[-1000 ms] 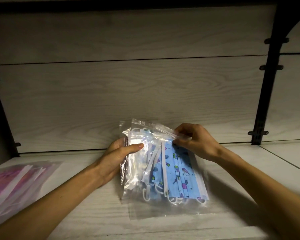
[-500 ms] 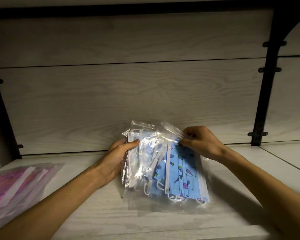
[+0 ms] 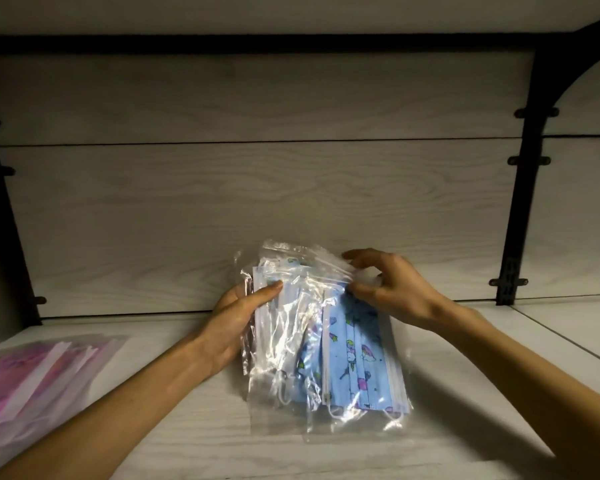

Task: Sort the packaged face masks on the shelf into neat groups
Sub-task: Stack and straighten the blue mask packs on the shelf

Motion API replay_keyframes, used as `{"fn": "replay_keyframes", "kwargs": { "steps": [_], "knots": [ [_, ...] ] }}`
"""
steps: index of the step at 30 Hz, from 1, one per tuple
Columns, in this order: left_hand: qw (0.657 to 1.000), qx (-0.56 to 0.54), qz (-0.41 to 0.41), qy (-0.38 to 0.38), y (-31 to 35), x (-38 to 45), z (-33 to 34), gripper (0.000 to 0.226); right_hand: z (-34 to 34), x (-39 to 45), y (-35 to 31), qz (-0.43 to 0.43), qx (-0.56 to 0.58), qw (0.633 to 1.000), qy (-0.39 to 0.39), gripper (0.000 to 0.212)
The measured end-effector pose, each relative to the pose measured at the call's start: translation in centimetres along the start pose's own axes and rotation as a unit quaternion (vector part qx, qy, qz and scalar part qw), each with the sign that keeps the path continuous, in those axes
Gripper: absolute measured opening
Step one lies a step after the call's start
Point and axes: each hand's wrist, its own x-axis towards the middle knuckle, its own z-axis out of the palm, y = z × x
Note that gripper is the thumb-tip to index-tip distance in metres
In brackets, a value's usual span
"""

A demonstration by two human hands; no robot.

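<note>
Blue mask packets [image 3: 357, 355] gripped between both hands.

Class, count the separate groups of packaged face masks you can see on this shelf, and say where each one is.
2. The blue mask packs are mid-shelf, held by the left hand and right hand. The pink mask packs lie at the far left, partly cut off by the frame.

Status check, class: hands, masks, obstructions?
Left hand grips blue mask packets. Right hand pinches their top edge. Pink packets lie apart, left. No obstruction.
</note>
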Motion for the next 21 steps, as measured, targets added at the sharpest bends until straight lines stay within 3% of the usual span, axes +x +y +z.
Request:
{"fn": "replay_keyframes", "kwargs": {
  "steps": [2, 4, 7, 11, 13, 17, 21],
  "knots": [
    [1.000, -0.004, 0.003, 0.006, 0.1, -0.1, 0.1, 0.036, 0.2, 0.1, 0.0, 0.019, 0.026, 0.999, 0.007, 0.025],
    [1.000, 0.008, 0.009, 0.007, 0.2, -0.3, 0.4, 0.020, 0.3, 0.1, 0.4, 0.033, 0.043, 0.998, 0.022, 0.015],
    [1.000, 0.026, 0.001, 0.002, 0.5, -0.6, 0.6, 0.031, 0.6, 0.0, 0.9, 0.038, 0.054, 0.998, 0.018, 0.014],
    [1.000, 0.012, -0.004, -0.015, 0.5, -0.6, 0.2, 0.057, 0.4, 0.2, 1.1, 0.028, 0.061, 0.998, 0.006, 0.029],
    [0.999, 0.015, -0.031, -0.023, 0.6, -0.5, 0.3, 0.069, 0.2, 0.2, 1.2, 0.025, 0.051, 0.998, 0.001, 0.021],
    [0.998, -0.018, -0.057, -0.036, 0.7, -0.4, 0.0, 0.036, -0.4, 0.3, 1.8, 0.048, 0.032, 0.998, 0.019, 0.003],
    [0.999, 0.028, -0.028, 0.004, 0.4, -0.1, 0.2, 0.041, -1.0, 0.2, 2.2, 0.057, 0.042, 0.997, 0.021, 0.004]
  ]
}}
